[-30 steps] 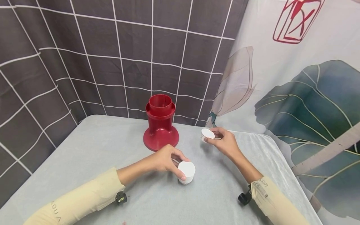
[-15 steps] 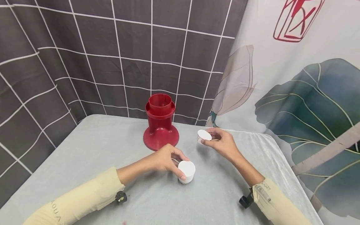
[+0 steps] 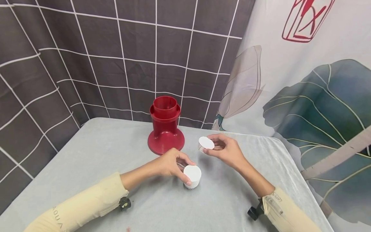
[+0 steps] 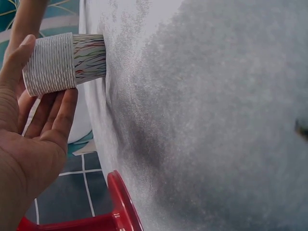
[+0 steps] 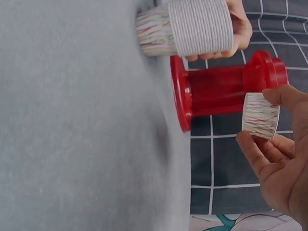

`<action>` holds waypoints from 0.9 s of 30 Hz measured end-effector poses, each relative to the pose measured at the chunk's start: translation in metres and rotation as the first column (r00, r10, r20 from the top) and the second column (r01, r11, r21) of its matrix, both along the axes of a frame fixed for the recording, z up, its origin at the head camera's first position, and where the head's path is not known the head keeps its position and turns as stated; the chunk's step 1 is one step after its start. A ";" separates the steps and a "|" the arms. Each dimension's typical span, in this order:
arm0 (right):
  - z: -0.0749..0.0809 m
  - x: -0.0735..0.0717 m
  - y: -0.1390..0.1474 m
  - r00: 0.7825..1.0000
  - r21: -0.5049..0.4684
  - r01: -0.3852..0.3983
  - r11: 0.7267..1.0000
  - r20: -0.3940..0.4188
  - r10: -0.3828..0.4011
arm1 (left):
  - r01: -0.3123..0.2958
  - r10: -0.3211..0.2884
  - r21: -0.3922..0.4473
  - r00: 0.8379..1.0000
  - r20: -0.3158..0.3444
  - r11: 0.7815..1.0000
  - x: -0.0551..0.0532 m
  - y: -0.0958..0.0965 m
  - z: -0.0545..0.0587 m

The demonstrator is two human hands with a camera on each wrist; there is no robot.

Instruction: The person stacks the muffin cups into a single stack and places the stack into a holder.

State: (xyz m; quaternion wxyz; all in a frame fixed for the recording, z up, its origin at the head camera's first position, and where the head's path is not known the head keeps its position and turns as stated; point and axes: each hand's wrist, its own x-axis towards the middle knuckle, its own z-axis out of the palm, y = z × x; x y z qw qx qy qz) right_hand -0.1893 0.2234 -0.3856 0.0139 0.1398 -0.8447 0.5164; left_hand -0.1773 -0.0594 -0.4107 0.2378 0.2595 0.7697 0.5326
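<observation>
My left hand [image 3: 171,164] grips the stack of nested paper cups [image 4: 50,65] around its ribbed rims, thumb on one side and fingers on the other. The stack seems to stand upright on the cloth, its lowest cup showing coloured streaks. My right hand [image 3: 227,149] pinches a single streaked paper cup [image 5: 260,115] between thumb and fingers, held above the table behind and right of the stack. White insides of both the stack and the single cup face the head camera. A red plastic cylinder on a wide round base [image 3: 165,129] stands just beyond my left hand.
Grey cloth covers the table [image 3: 116,206]. A dark curtain with white grid lines [image 3: 121,48] hangs behind it, and a leaf-patterned curtain [image 3: 313,112] hangs at the right. Dark wrist-worn devices sit below both sleeves.
My right hand has moved left and slightly nearer with the single paper cup, toward the stack. The left hand and its stack have stayed in place.
</observation>
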 end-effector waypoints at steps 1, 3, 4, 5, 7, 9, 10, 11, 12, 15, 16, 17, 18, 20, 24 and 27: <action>0.001 0.001 -0.001 1.000 -0.010 -0.011 1.000 0.002 0.011 | 0.000 0.000 -0.003 1.000 -0.003 1.000 0.000 0.000 0.000; 0.002 0.003 -0.003 0.999 -0.031 -0.034 0.999 0.004 0.034 | 0.001 -0.002 -0.006 1.000 -0.007 1.000 0.000 0.000 0.001; 0.003 0.005 -0.003 0.999 -0.041 -0.043 0.998 0.004 0.044 | 0.001 -0.002 -0.009 1.000 -0.011 1.000 0.000 0.000 0.001; 0.003 0.006 -0.004 0.999 -0.049 -0.054 0.997 0.001 0.054 | 0.001 -0.002 -0.010 1.000 -0.012 1.000 0.000 0.000 0.001; 0.005 0.008 -0.006 0.997 -0.061 -0.074 0.995 -0.004 0.074 | 0.003 -0.004 -0.009 1.000 -0.015 1.000 0.000 -0.001 0.000; 0.006 0.011 -0.007 0.996 -0.068 -0.091 0.993 -0.015 0.091 | 0.004 -0.004 -0.007 1.000 -0.017 1.000 0.000 -0.001 0.000; 0.007 0.012 -0.008 0.995 -0.068 -0.099 0.993 -0.020 0.098 | 0.003 -0.003 -0.006 1.000 -0.019 1.000 0.001 -0.001 0.000; 0.008 0.014 -0.008 0.994 -0.068 -0.105 0.992 -0.027 0.104 | 0.003 -0.003 -0.004 1.000 -0.021 1.000 0.001 -0.001 -0.001; 0.009 0.015 -0.009 0.994 -0.067 -0.111 0.992 -0.032 0.109 | 0.004 -0.004 -0.003 1.000 -0.023 1.000 0.001 -0.001 -0.001; 0.011 0.020 -0.011 0.991 -0.062 -0.127 0.990 -0.052 0.123 | 0.000 -0.001 -0.004 1.000 -0.028 1.000 0.001 -0.002 -0.002; 0.012 0.022 -0.011 0.990 -0.061 -0.132 0.989 -0.059 0.128 | 0.000 0.000 -0.005 1.000 -0.030 1.000 0.001 -0.002 -0.002; 0.013 0.023 -0.012 0.989 -0.060 -0.138 0.989 -0.066 0.134 | 0.000 -0.001 -0.006 0.999 -0.033 1.000 0.001 -0.002 -0.002; 0.013 0.025 -0.012 0.987 -0.059 -0.146 0.987 -0.074 0.142 | 0.001 -0.001 -0.006 0.999 -0.034 1.000 0.002 -0.002 -0.003; 0.014 0.028 -0.013 0.983 -0.055 -0.166 0.985 -0.091 0.161 | -0.001 0.001 -0.003 0.999 -0.034 1.000 0.002 -0.002 -0.003; 0.013 0.034 -0.015 0.971 -0.035 -0.213 0.976 -0.115 0.208 | 0.003 -0.002 0.011 0.999 -0.049 1.000 0.003 -0.003 -0.003; 0.012 0.038 -0.017 0.962 -0.007 -0.249 0.969 -0.122 0.246 | 0.000 0.000 0.002 0.997 -0.078 1.000 0.003 -0.004 -0.004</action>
